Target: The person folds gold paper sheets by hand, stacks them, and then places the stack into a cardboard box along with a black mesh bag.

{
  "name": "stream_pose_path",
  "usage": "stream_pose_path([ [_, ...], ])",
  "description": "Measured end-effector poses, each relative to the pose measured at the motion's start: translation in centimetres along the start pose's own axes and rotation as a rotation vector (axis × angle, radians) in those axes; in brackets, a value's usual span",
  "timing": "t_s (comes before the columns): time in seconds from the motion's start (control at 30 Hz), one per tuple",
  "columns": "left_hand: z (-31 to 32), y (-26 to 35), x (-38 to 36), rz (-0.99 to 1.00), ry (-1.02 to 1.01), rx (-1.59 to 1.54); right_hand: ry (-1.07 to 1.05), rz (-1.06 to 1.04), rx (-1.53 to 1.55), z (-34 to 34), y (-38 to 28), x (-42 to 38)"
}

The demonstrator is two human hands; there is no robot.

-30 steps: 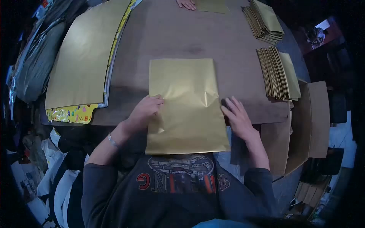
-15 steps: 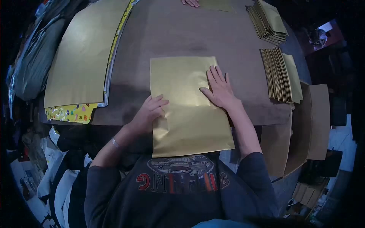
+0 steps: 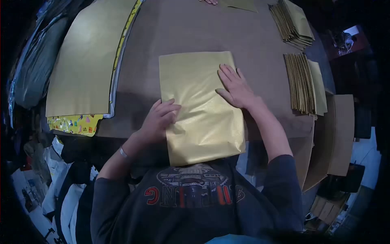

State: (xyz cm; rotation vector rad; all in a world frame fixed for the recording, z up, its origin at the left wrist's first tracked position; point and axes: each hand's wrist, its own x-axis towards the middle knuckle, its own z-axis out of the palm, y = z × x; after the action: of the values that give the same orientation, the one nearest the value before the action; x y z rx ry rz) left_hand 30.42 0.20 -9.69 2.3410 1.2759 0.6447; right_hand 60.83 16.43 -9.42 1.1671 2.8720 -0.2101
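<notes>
A gold paper sheet (image 3: 199, 87) lies in front of me, its near end hanging past the table edge toward my shirt. Creases run across its middle and lower part. At its left edge my left hand (image 3: 161, 116) is closed, fingers bent over the top and the thumb out of sight. My right hand (image 3: 237, 90) rests flat on the upper right part of the sheet, fingers stretched and thumb apart.
A large stack of gold sheets (image 3: 83, 69) lies at left over yellow printed wrapping (image 3: 77, 124). Folded gold paper bundles (image 3: 300, 83) stand at right, above an open cardboard box (image 3: 339, 134). Across the brown table (image 3: 183, 28), another person's hand (image 3: 210, 1) shows near gold paper (image 3: 243, 5).
The sheet has shifted slightly away from me and become more wrinkled, its near right corner drawn inward. My right hand moved a little up with it. The left hand stays at the left edge.
</notes>
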Motion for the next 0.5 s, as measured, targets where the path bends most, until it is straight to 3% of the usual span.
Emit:
stream_pose_path([
  [0.27, 0.3, 0.2, -0.3, -0.012, 0.020, -0.006, -0.012, 0.158, -0.084, -0.6, 5.0, 6.4],
  [0.33, 0.0, 0.5, -0.1, -0.086, -0.027, 0.003, 0.007, 0.169, -0.084, -0.4, 4.8, 6.3],
  [0.5, 0.6, 0.1, -0.3, -0.054, -0.003, 0.026, -0.005, 0.129, -0.109, 0.3, 4.0, 2.4],
])
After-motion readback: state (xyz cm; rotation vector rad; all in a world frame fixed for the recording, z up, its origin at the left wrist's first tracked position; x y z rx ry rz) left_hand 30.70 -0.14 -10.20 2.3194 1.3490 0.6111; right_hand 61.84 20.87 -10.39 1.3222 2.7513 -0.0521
